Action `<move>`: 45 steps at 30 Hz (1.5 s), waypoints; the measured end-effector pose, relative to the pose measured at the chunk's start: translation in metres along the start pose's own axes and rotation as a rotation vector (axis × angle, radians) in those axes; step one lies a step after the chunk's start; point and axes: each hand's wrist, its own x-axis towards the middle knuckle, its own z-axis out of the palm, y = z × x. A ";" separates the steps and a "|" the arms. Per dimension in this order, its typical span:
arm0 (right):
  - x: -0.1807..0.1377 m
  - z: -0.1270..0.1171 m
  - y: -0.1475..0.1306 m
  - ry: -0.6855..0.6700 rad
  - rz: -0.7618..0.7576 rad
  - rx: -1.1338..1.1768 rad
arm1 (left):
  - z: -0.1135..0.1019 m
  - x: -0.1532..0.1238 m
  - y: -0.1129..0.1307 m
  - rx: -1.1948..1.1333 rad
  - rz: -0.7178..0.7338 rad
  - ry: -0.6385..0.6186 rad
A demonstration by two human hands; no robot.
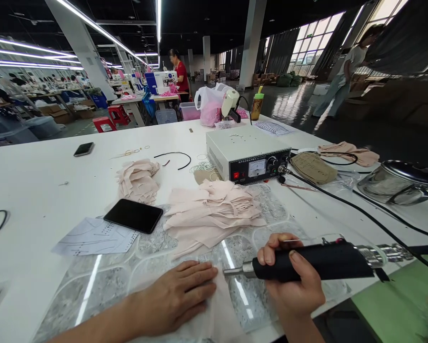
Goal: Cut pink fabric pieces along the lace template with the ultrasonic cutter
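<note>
My left hand (180,297) lies flat, fingers stretched out, on a thin pale pink fabric piece (223,305). My right hand (295,281) is wrapped round a black handheld ultrasonic tool (328,261). Its metal tip (235,271) points left and meets the fabric's edge beside my left fingertips; whether it presses on the cloth I cannot tell. Beneath lies a clear sheet over a grey marbled mat (153,244). Just beyond my hands is a pile of pale pink fabric pieces (214,209), and a smaller stack (138,181) sits to its left.
A generator box (249,152) stands behind the pile, its black cable (342,202) running right to the tool. A phone (133,216) rests on paper (95,238) at left. A steel pot (399,183) is at right. Beyond the table, a person in red (181,74) stands by sewing machines.
</note>
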 end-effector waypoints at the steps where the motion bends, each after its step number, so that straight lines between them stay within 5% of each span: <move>1: -0.001 0.001 0.000 -0.005 0.009 -0.003 | 0.000 0.000 0.000 0.002 0.001 0.000; 45: 0.000 -0.001 -0.015 0.050 0.064 0.022 | -0.006 0.004 -0.001 0.045 0.024 -0.044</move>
